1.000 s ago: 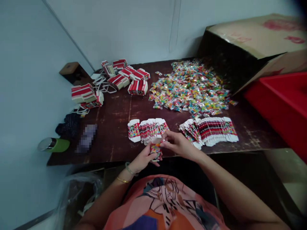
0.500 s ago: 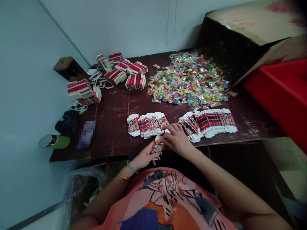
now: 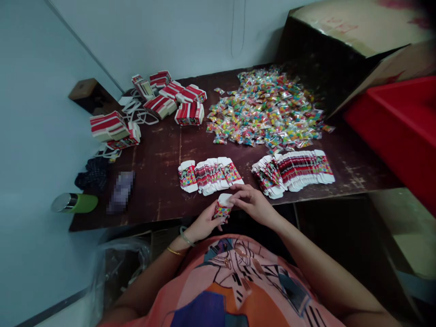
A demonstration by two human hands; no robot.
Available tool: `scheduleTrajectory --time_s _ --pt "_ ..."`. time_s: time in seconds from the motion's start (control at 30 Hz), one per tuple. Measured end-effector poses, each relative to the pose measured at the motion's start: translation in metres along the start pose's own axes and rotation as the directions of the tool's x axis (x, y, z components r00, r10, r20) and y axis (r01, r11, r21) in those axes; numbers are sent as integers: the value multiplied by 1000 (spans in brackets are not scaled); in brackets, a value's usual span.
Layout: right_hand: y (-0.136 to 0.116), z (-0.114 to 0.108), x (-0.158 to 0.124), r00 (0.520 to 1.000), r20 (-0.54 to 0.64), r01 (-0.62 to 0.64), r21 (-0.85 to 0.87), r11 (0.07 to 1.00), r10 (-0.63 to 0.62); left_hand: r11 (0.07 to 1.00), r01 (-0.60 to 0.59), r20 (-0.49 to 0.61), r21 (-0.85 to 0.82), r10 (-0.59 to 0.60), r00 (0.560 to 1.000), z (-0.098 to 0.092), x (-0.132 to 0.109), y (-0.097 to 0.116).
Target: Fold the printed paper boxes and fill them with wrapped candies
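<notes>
My left hand (image 3: 206,222) is closed around a small printed candy box (image 3: 223,210), red with coloured dots, held upright at the table's front edge. The box's white top flap is lifted. My right hand (image 3: 255,204) reaches in from the right, its thumb and fingertips closed on that flap. Just beyond my hands lies a fanned row of flattened candy boxes (image 3: 210,177). A second, longer row of flattened boxes (image 3: 299,170) lies to the right. Behind both rows is a wide heap of small clear bags of coloured candy (image 3: 262,111).
Bundles of flat boxes (image 3: 160,105) and white strapping (image 3: 138,112) lie at the back left. A green bottle (image 3: 80,203), a dark cloth (image 3: 91,175) and a blurred-out object (image 3: 121,193) are at the left. A red bin (image 3: 391,118) and a large carton (image 3: 354,32) stand at the right.
My right hand has moved slightly down, and its fingers are now at the box's top flap. More of the white flap shows. The left hand keeps its hold; the view has shifted slightly.
</notes>
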State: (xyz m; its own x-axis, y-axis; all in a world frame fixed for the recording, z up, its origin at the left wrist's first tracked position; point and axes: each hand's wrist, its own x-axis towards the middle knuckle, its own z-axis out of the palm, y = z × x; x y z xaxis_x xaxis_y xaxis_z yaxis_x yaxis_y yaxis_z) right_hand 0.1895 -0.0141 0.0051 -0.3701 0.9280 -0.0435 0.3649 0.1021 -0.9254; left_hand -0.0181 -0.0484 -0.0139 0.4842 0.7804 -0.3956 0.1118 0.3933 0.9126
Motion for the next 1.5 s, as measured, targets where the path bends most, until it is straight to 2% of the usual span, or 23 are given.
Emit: scheduleTrajectory --time_s 0.13,0.23,0.33,0.4,0.47,0.57,0.7,0.77,0.83,0.9,1.03,1.1,1.23,1.33,1.4,1.5 --pt "-7 5 -6 990 -80 91 -259 962 -115 960 -82 -84 269 108 991 2 -1 -3" --pt "-11 7 -11 982 -44 149 -429 891 -185 835 -169 -70 524 240 968 6 -5 1" --pt "-9 9 -12 980 32 188 -463 866 -196 714 -169 -32 679 258 966 8 -8 8" --pt "-7 10 -10 974 49 219 -459 861 -222 680 -144 -28 719 234 972 8 -9 11" --pt "-4 11 -8 961 52 264 -453 852 -270 699 -137 -30 701 221 975 6 -10 12" --pt "-4 12 -6 948 33 300 -439 847 -318 810 -123 -46 573 182 982 3 -9 8" --pt "-13 10 -9 946 -72 268 -380 885 -318 983 -29 -38 181 37 999 3 -7 6" --pt "-20 7 -12 944 -149 239 -304 922 -294 1000 -15 5 12 15 1000 4 -6 7" --pt "-28 1 -14 941 -229 199 -218 955 -248 998 -4 28 -70 6 1000 4 -5 9" --pt "-34 -5 -16 945 -249 173 -168 971 -211 996 16 35 -91 -13 999 4 -5 10" --pt "-34 -11 -17 983 -111 141 -57 988 -146 994 45 31 -96 -43 999 6 -6 8" --pt "-31 -7 -18 994 -68 94 34 995 -91 994 54 20 -97 -52 998 7 -7 7" --pt "-25 6 -22 997 -62 54 114 992 -48 996 46 -1 -71 -46 999 8 -7 6" --pt "-24 9 -23 993 -97 73 63 995 -67 998 30 -18 -46 -31 999 8 -7 4" --pt "-25 4 -22 988 -99 110 -58 992 -116 999 38 -7 -22 -38 999 8 -6 2" --pt "-27 -4 -18 978 48 210 -213 954 -205 999 50 17 10 -50 999 10 -6 0"
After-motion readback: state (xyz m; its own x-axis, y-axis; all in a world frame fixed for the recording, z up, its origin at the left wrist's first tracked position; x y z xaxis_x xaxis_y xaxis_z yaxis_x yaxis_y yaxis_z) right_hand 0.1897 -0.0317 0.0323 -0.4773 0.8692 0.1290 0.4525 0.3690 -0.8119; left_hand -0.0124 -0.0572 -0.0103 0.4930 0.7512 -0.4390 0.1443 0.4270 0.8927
